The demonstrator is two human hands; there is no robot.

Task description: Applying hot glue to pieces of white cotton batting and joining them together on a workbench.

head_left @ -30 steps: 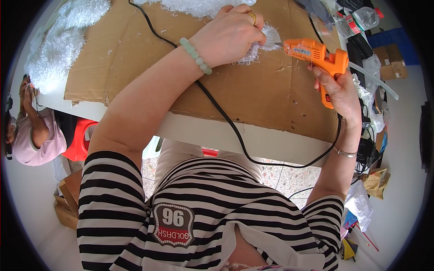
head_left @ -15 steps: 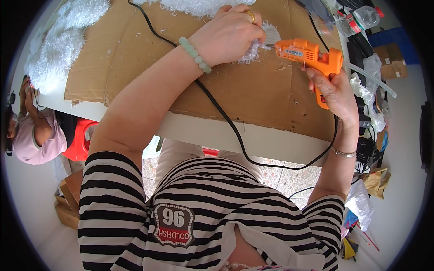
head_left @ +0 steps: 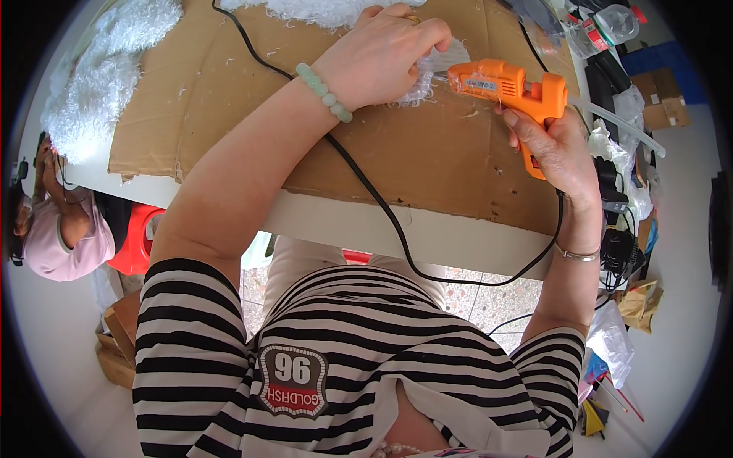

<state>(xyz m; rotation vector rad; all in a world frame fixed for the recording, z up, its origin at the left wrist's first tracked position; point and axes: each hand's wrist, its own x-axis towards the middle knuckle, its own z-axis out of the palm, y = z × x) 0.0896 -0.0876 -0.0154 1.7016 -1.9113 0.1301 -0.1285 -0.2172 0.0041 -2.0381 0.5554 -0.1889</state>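
Observation:
An orange glue gun (head_left: pixel 496 80) is gripped in my right hand (head_left: pixel 556 149), its nozzle pointing left. That nozzle meets a small piece of white fringed material (head_left: pixel 418 85) beside my left hand (head_left: pixel 382 53). The fingers of my left hand are bent over this piece and closed on it, with the fingertips partly hidden. A clear glue stick (head_left: pixel 622 126) sticks out behind the gun. From the handle, a black cord (head_left: pixel 382 206) loops along the table's front edge and passes under my left forearm.
Brown cardboard (head_left: pixel 427 168) covers much of the white table (head_left: pixel 359 221). Fluffy white fringe (head_left: pixel 99 91) is heaped at the left, with more fringe (head_left: pixel 328 9) at the far edge. A plastic bottle (head_left: pixel 615 27) lies far right. Another person (head_left: pixel 65 229) sits at left.
The glue gun has moved slightly left, its nozzle coming further in at the white piece. My left hand has turned a little, and its index finger has lifted.

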